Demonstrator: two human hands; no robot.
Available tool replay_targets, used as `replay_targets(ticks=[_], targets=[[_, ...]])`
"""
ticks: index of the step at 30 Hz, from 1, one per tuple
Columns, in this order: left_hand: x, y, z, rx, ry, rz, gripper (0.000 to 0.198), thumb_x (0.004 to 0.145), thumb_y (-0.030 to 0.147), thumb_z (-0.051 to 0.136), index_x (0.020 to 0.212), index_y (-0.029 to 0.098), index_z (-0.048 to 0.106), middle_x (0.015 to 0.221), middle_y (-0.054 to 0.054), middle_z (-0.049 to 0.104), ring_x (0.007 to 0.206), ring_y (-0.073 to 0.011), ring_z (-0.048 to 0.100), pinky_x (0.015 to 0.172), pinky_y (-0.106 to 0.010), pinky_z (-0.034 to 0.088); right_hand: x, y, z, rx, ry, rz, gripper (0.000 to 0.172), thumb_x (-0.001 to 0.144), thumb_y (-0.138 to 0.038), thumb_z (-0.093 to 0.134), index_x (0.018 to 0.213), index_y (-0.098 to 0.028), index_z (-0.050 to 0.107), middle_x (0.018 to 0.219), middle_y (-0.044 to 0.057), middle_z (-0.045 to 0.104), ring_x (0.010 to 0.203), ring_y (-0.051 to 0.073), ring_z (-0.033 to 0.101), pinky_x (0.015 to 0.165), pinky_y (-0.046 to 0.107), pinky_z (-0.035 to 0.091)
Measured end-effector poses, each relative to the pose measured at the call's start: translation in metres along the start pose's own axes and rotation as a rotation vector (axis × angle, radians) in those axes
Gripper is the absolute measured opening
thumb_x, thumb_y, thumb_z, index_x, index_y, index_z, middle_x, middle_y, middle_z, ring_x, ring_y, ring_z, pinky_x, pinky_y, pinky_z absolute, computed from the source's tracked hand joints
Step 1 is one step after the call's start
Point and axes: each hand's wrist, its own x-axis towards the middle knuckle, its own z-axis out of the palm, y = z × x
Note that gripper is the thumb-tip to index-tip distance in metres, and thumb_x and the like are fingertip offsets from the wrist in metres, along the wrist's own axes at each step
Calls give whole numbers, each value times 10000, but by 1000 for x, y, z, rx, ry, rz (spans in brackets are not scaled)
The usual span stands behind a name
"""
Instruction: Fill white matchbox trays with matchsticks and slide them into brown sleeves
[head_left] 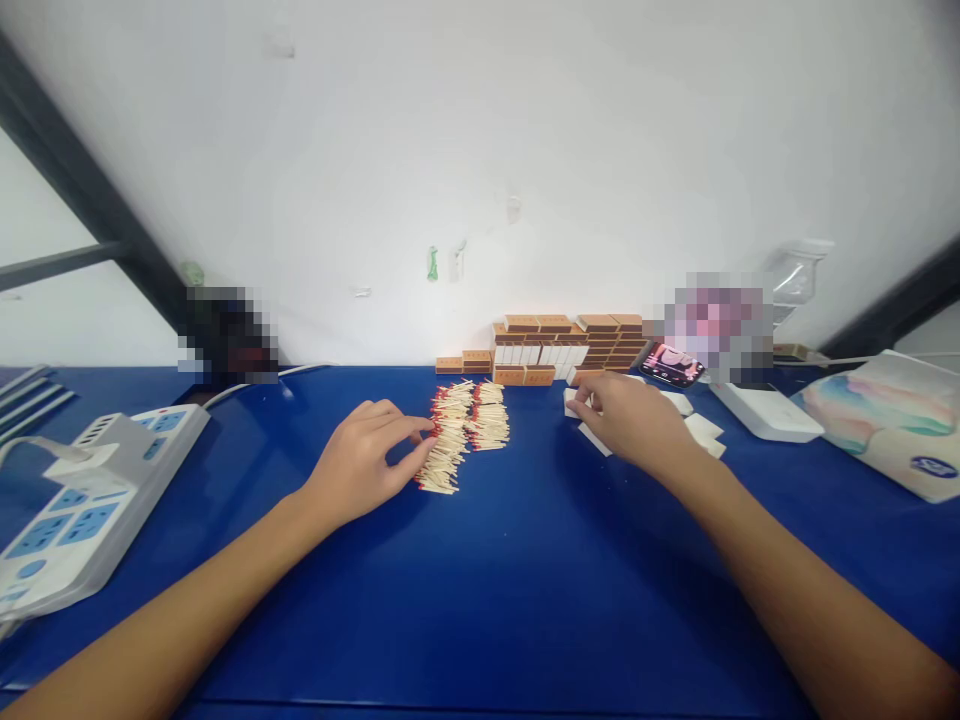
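My left hand (367, 452) is at the left edge of a pile of matches (448, 440) with red heads. Its thumb and index fingertips are slightly apart at the match heads, and no match shows held between them. A smaller bunch of matches (490, 418) lies just right of that pile. My right hand (626, 415) pinches a small white matchbox tray (571, 403) between thumb and fingers, low over the table. White paper pieces (595, 440) lie under and beside this hand, partly hidden by it.
Stacked matchboxes (611, 345) stand against the wall, with white trays (564, 356) among them. A lit phone (673, 364), a white device (772, 412) and a tissue pack (892, 420) are at right. A power strip (97, 500) with cables lies left on the blue table (465, 600).
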Motion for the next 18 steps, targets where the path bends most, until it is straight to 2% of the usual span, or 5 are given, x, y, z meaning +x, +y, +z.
replay_targets(ticks=[3,8,13,16,18], targets=[[-1,2,2,-59,57,13,138,986,251,659,1107,234,725,836,-2,778,787,-178,660,769,-373,528,0,14,-14,24,-39,17,237,974,-378,594,840,-225,716,848,57,756,753,226,671,605,321,370],[-4,15,6,-111,89,29,162,968,230,676,1120,257,723,776,0,749,756,-181,647,739,-378,542,-5,25,-16,42,-209,-135,275,886,-476,696,766,-231,725,755,43,721,624,190,634,548,309,358],[-5,18,5,-102,67,61,226,953,198,693,1169,263,700,764,4,730,771,-188,641,724,-382,536,-11,12,-4,-16,-253,-158,167,882,-283,681,725,-229,694,744,45,715,655,196,639,560,307,342],[-6,17,6,-104,58,72,232,949,199,692,1173,261,697,752,4,719,776,-193,638,725,-384,536,-18,0,-13,61,-251,-215,188,911,-274,653,730,-233,684,728,38,708,651,190,628,572,305,353],[-6,18,5,-113,41,74,237,945,221,696,1177,266,699,749,1,713,774,-196,638,728,-387,539,-26,-12,-23,180,-244,-318,198,944,-307,639,765,-239,687,731,24,704,650,178,622,577,296,363]])
